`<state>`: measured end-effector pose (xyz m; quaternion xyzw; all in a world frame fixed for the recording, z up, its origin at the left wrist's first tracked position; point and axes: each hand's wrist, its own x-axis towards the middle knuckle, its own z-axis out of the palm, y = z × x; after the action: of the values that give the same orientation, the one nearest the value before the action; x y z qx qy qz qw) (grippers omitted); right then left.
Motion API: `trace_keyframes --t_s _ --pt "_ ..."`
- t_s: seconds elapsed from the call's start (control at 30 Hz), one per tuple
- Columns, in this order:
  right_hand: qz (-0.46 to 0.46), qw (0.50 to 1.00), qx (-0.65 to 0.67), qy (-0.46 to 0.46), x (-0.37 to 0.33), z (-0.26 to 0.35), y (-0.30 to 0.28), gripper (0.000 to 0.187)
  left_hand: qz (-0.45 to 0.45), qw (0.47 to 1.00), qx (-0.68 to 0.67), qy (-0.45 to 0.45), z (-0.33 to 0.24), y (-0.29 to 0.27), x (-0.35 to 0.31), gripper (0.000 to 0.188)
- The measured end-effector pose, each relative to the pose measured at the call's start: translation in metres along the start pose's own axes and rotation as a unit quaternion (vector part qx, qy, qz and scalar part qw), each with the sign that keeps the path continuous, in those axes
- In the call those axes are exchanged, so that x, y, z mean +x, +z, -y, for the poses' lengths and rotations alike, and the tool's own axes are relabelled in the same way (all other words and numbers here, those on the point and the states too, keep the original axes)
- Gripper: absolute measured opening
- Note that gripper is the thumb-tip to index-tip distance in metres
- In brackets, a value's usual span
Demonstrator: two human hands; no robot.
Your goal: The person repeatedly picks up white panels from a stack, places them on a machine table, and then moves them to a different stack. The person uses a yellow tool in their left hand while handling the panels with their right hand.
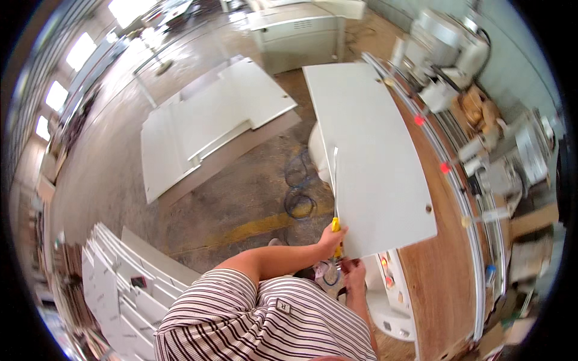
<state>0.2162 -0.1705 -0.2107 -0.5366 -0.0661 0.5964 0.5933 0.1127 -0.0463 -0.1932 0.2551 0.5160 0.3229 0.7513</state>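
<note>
Around the yellow handle of a long, thin, file-like tool (335, 180) my left hand (330, 239) is closed. The tool's pale metal shaft points away from me, along the left edge of a white panel (373, 156). My right hand (354, 272) is just below the handle's near end, beside the panel's near corner. Its fingers are bent together, and what they hold, if anything, is too small to make out. The panel lies flat, has rounded corners on the right and carries a small dark round hole near its right edge.
A wood-coloured machine table (433, 289) with a metal rail runs along the right. Machine units (439, 48) stand behind it. Another stack of white panels (217, 114) lies at left, more panels (126, 289) at lower left. A dark hose (299, 204) coils on the floor.
</note>
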Motion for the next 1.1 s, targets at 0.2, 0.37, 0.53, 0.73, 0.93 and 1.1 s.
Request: trace_keyframes --t_s 0.2,0.37,0.53,0.73,0.93,1.1 --pt "0.013 0.881 -0.463 -0.098 0.010 0.059 0.053 0.013 -0.088 0.992 0.089 0.004 -0.063 -0.152 -0.031 0.014" --pt "-0.168 0.625 -0.692 -0.321 0.098 0.049 0.046 0.036 -0.048 0.995 0.084 0.013 -0.098 -0.282 -0.044 0.021" --pt "-0.058 0.916 -0.391 -0.075 0.144 0.024 0.120 0.060 -0.034 0.984 0.176 0.022 -0.151 -0.363 -0.075 0.025" --pt "-0.073 0.941 -0.301 -0.137 0.189 0.013 0.202 0.056 -0.004 0.975 0.222 0.027 -0.202 -0.440 -0.095 0.021" --pt "-0.059 0.894 -0.412 -0.165 0.214 0.027 0.331 0.047 -0.034 0.984 0.167 0.061 -0.247 -0.489 -0.080 0.019" --pt "-0.004 0.815 -0.539 -0.214 0.291 -0.008 0.445 0.046 -0.126 0.980 0.143 0.060 -0.261 -0.532 -0.100 0.020"
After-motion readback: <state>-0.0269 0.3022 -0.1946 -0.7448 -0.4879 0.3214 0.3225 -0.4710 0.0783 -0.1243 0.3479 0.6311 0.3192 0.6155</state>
